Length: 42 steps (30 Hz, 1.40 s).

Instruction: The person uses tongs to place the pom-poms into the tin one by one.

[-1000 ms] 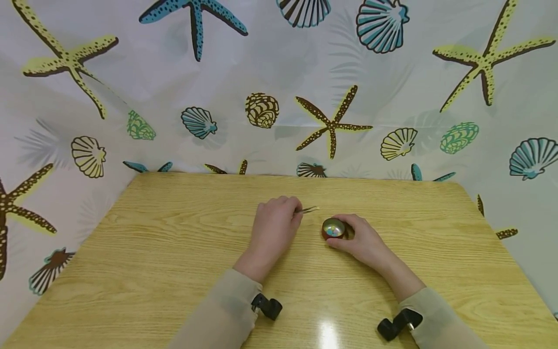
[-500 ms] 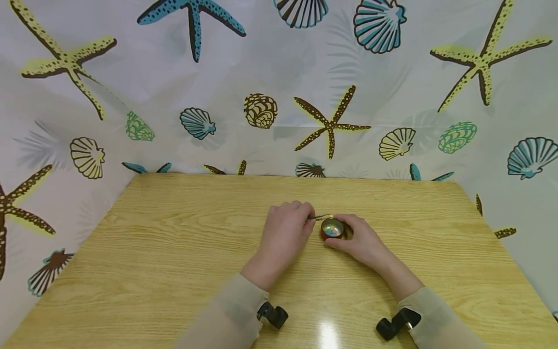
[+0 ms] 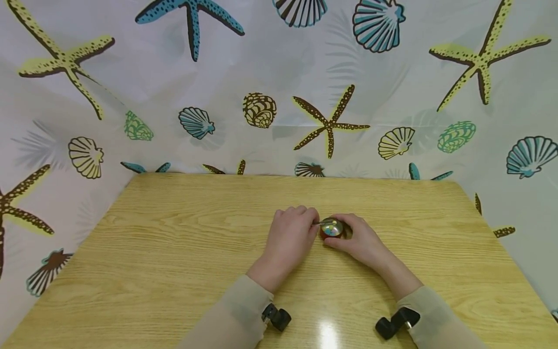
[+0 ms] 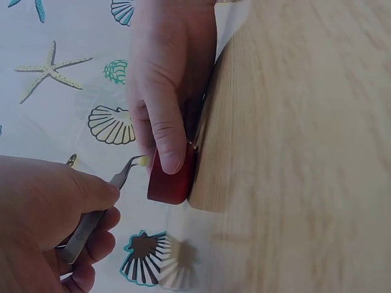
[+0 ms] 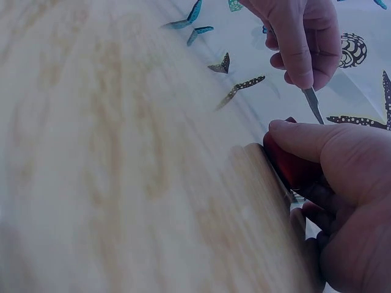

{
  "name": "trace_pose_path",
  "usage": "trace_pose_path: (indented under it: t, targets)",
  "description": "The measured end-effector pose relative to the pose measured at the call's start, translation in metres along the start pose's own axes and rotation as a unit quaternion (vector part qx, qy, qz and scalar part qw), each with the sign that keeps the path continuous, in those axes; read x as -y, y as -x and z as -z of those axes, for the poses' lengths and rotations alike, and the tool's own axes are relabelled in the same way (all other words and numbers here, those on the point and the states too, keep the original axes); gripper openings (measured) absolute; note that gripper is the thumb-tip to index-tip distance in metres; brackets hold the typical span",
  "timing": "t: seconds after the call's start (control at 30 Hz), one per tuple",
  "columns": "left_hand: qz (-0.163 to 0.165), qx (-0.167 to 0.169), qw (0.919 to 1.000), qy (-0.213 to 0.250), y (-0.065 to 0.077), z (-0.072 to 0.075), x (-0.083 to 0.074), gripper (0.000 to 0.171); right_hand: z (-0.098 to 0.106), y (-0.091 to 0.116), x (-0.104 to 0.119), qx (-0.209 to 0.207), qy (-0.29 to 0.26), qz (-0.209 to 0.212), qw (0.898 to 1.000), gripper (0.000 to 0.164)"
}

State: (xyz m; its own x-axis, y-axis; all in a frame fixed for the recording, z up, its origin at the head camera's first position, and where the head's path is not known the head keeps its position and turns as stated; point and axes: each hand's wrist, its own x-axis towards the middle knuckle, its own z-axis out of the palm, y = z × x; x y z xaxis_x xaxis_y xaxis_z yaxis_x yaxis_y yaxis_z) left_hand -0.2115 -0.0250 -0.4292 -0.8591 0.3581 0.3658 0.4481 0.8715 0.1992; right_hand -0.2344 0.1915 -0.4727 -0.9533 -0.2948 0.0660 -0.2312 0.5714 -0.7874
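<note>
My left hand pinches a pair of metal tweezers with a bent tip. At that tip is a small yellow piece, held over the opening of a small round bowl. Red outside and shiny metallic inside, the bowl has several small coloured pieces in it, blue and yellow among them. My right hand grips the bowl from the right, thumb on the near side and fingers round the far side. The tweezers' tip overlaps the bowl's opening in the head view.
A wood-grain table lies under both hands. Behind it and at its sides hangs a pale cloth printed with starfish and shells. Each sleeve cuff carries a black camera mount.
My left hand has moved right and slightly nearer, bringing the tweezers and yellow piece from left of the bowl to over its opening. My right hand stays round the bowl.
</note>
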Motion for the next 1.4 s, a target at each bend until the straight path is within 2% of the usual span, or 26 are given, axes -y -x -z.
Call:
trace_pose_path:
  t: [0.43, 0.77, 1.0, 1.2, 1.4]
  targets:
    - [-0.003, -0.006, 1.0000, 0.003, 0.001, 0.000, 0.002, 0.007, 0.000, -0.002, 0.000, -0.001, -0.010, 0.007, 1.000, 0.061]
    - [0.018, -0.003, 0.9998, 0.002, 0.000, 0.002, 0.007, 0.008, 0.000, -0.002, 0.000, 0.000, -0.007, 0.005, 1.000, 0.061]
    - [0.046, 0.002, 0.9985, 0.028, 0.003, 0.008, 0.019, 0.006, 0.000, -0.001, 0.000, 0.000, -0.006, 0.001, 1.000, 0.061]
    - [0.062, -0.004, 0.9976, 0.028, 0.008, 0.012, 0.029, 0.006, 0.000, -0.001, 0.000, 0.000, -0.003, 0.002, 1.000, 0.062]
    - [0.070, -0.015, 0.9969, 0.031, 0.014, 0.010, 0.042, 0.007, -0.001, 0.001, 0.000, 0.002, -0.004, -0.006, 1.000, 0.064]
